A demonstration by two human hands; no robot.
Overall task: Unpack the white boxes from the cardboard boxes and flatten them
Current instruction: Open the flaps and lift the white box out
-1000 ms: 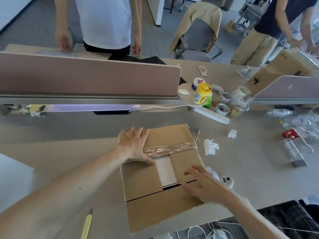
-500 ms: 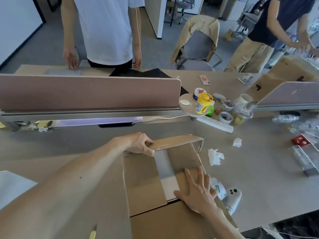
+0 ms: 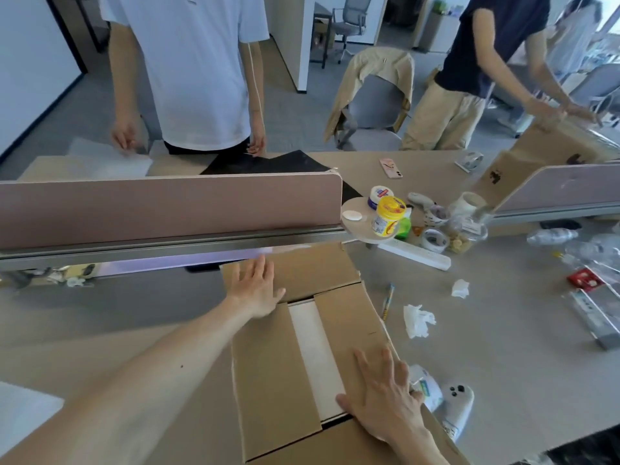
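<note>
Fingers (image 3: pixel 261 270) of the left hand (image 3: pixel 256 290), curled round the far flap (image 3: pixel 315 266) a moment ago, now lie straight, pressing it back; the right hand (image 3: pixel 382 397) rests spread on the side flap (image 3: pixel 349 323). What seems a white box (image 3: pixel 313 347) shows inside the opened cardboard box (image 3: pixel 275 364).

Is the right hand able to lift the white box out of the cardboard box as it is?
Probably not yet. The right hand lies flat on the right flap; that and the left flap cover the white box except a narrow strip.
</note>
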